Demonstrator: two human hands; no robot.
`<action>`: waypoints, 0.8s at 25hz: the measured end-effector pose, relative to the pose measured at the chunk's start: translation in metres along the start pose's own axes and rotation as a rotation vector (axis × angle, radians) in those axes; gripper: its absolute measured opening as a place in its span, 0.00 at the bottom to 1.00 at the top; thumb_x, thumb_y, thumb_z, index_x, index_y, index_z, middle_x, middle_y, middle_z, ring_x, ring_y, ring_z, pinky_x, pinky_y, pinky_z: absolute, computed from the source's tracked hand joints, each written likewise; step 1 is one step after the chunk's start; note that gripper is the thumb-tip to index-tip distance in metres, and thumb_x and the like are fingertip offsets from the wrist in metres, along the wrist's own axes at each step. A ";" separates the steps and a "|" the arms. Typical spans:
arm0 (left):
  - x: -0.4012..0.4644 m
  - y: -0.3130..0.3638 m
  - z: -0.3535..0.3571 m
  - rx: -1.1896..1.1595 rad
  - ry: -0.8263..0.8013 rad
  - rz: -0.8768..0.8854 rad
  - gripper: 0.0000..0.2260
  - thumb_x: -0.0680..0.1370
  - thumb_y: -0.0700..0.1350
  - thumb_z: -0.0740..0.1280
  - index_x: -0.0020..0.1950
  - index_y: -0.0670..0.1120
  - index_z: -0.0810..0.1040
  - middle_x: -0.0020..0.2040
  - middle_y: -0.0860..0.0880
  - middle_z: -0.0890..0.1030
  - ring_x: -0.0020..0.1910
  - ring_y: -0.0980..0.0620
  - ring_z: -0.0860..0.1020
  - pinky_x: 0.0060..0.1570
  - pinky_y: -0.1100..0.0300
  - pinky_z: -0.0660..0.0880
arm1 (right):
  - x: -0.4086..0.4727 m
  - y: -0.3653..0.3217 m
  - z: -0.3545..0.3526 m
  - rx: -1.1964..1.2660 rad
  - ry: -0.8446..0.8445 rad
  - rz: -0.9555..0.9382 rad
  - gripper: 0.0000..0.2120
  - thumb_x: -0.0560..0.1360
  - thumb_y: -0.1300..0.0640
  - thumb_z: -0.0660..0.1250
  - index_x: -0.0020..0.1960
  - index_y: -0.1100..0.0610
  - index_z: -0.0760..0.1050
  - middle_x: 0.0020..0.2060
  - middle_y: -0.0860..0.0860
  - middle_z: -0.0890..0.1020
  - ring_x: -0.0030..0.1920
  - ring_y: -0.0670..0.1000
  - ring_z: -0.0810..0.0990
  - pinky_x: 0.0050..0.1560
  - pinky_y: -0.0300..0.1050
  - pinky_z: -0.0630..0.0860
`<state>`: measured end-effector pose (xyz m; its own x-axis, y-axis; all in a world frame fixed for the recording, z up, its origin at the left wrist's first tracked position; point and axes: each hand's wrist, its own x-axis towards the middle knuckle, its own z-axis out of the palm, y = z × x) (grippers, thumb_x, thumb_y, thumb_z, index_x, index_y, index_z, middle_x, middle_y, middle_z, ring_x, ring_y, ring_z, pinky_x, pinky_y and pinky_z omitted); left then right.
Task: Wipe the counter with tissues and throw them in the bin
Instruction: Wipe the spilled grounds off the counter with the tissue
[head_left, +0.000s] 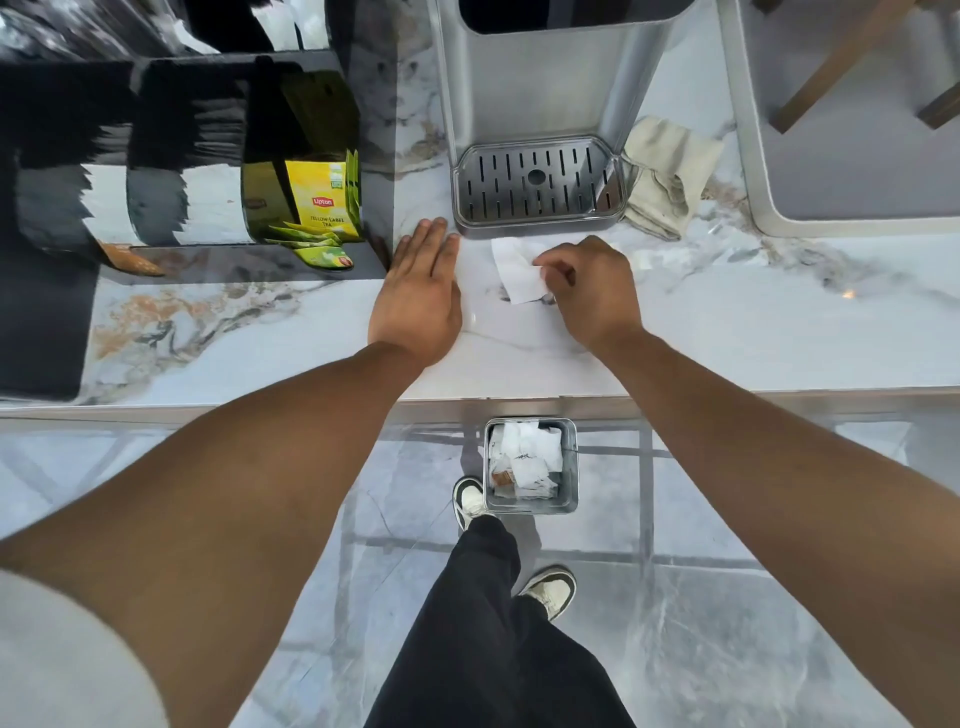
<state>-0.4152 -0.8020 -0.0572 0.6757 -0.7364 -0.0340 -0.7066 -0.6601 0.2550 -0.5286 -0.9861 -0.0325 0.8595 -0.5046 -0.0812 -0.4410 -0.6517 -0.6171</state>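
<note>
A white tissue (514, 267) lies on the marble counter (727, 322), just in front of the water dispenser's drip tray. My right hand (587, 288) pinches the tissue's right edge with curled fingers. My left hand (421, 291) rests flat on the counter to the left of the tissue, fingers straight and holding nothing. On the floor below the counter edge stands a small square metal bin (569, 467) with several crumpled white tissues inside.
A silver water dispenser (545, 93) with a slotted drip tray (537, 182) stands behind the tissue. A beige cloth (665, 176) lies to its right. A black organiser (311, 262) with Lipton tea bags (322, 205) is at the left. A sink (758, 171) is at far right.
</note>
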 end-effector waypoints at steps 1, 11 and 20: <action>-0.001 0.000 0.001 -0.004 0.004 0.002 0.24 0.82 0.41 0.53 0.79 0.39 0.58 0.80 0.40 0.57 0.80 0.43 0.52 0.79 0.48 0.49 | -0.008 0.000 0.004 -0.001 0.007 -0.008 0.10 0.78 0.60 0.66 0.56 0.54 0.83 0.46 0.56 0.79 0.46 0.55 0.80 0.50 0.39 0.71; 0.000 -0.001 0.002 -0.005 0.016 0.003 0.24 0.82 0.41 0.54 0.78 0.39 0.59 0.80 0.40 0.58 0.80 0.42 0.53 0.79 0.48 0.50 | -0.076 0.007 -0.023 0.136 -0.081 -0.074 0.08 0.75 0.62 0.70 0.51 0.53 0.86 0.39 0.49 0.81 0.36 0.41 0.77 0.43 0.31 0.70; 0.002 -0.002 0.005 -0.010 0.028 0.010 0.24 0.82 0.41 0.54 0.78 0.39 0.60 0.80 0.40 0.58 0.80 0.42 0.53 0.79 0.48 0.50 | -0.032 -0.002 0.015 0.026 0.064 -0.067 0.12 0.77 0.63 0.66 0.56 0.55 0.84 0.46 0.57 0.81 0.47 0.57 0.82 0.53 0.46 0.77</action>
<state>-0.4134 -0.8033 -0.0622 0.6744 -0.7384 -0.0047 -0.7111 -0.6511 0.2651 -0.5512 -0.9605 -0.0409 0.8680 -0.4964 0.0107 -0.3758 -0.6709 -0.6393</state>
